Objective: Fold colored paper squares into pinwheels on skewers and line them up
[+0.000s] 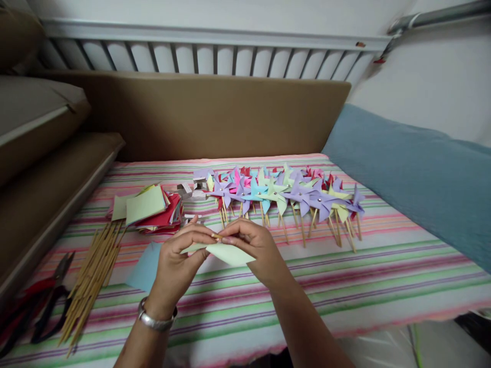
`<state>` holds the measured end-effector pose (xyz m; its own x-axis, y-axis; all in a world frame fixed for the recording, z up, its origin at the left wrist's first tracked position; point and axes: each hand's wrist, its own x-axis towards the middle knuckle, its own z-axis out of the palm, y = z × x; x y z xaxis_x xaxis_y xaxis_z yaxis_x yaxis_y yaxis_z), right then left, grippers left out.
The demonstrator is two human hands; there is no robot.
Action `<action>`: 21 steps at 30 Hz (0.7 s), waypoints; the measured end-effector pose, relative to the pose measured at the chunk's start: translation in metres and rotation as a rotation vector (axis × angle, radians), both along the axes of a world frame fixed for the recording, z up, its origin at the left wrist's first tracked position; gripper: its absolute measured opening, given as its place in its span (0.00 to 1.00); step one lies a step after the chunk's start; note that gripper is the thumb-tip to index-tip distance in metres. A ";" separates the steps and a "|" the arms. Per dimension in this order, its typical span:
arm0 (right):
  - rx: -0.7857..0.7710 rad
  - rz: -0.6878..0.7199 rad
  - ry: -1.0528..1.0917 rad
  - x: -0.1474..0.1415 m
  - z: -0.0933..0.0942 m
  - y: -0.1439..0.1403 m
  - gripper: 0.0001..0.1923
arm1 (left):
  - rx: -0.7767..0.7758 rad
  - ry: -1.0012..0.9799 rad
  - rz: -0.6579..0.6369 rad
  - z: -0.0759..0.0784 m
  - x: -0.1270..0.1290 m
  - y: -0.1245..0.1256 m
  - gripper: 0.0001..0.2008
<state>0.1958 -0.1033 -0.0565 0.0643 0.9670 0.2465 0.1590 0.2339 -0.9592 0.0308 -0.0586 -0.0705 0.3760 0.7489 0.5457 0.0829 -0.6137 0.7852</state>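
My left hand (177,260) and my right hand (258,250) meet above the striped cloth, both pinching a folded pale green paper (229,254) between their fingertips. A silver bracelet sits on my left wrist. Just under my left hand a light blue paper square (144,268) lies flat. Behind my hands a row of finished paper pinwheels (284,197) in purple, green, blue and pink rests on wooden sticks.
A stack of coloured paper squares (151,209) lies at the left, with a bundle of bamboo sticks (94,276) beside it. Black and red pliers (38,306) rest at the far left edge. Brown cushions stand behind, and a blue cushion (414,174) at right.
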 end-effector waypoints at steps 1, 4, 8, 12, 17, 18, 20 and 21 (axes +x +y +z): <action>0.002 0.000 0.001 0.000 0.000 0.000 0.03 | 0.000 0.000 0.000 0.000 0.000 0.000 0.03; 0.002 -0.001 0.004 0.000 0.000 0.001 0.02 | -0.002 -0.002 0.002 0.000 0.000 0.001 0.02; -0.001 -0.002 -0.001 -0.001 0.000 0.001 0.02 | -0.005 -0.014 0.001 0.001 0.000 0.001 0.03; -0.006 -0.011 0.007 -0.002 0.000 0.001 0.02 | -0.007 -0.014 -0.004 0.001 0.000 0.001 0.03; -0.006 -0.010 0.007 -0.002 -0.001 0.001 0.03 | 0.001 -0.029 -0.019 0.000 -0.001 0.001 0.05; -0.001 -0.010 0.007 -0.002 -0.001 0.001 0.03 | 0.001 -0.030 -0.021 0.000 -0.001 0.001 0.05; 0.013 -0.016 0.003 -0.003 -0.001 0.001 0.02 | -0.003 -0.032 -0.021 0.000 -0.001 0.001 0.06; 0.021 -0.019 -0.002 -0.003 -0.001 0.002 0.02 | -0.006 -0.031 -0.020 0.000 -0.001 0.001 0.06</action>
